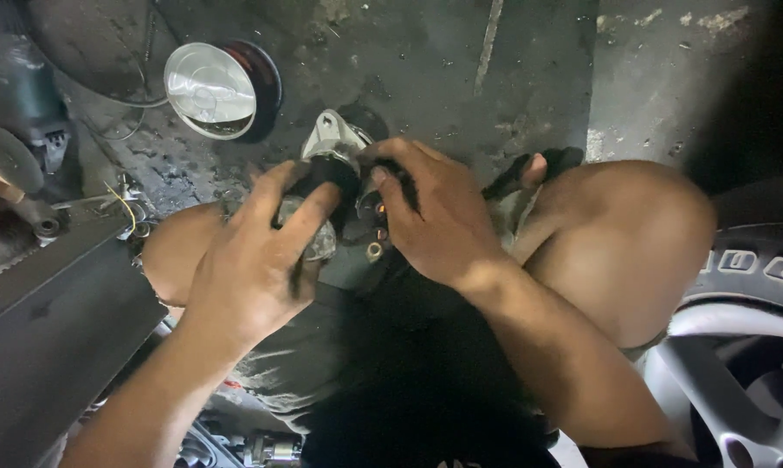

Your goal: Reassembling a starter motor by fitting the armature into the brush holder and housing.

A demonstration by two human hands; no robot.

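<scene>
Motor part (331,160), a dark metal cylinder with a pale bracket, sits between both hands above the knees, its long axis pointing away toward the floor. Left hand (257,260) wraps the near end; right hand (435,217) pinches the side, equally close.

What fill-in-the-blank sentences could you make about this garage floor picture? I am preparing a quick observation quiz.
1. Both hands, left hand and right hand, grip one metal ____.
2. The round shiny lid lies on the ____.
3. The silver wheel stands at the person's ____ side.

Missing words: motor part; floor; right
</scene>
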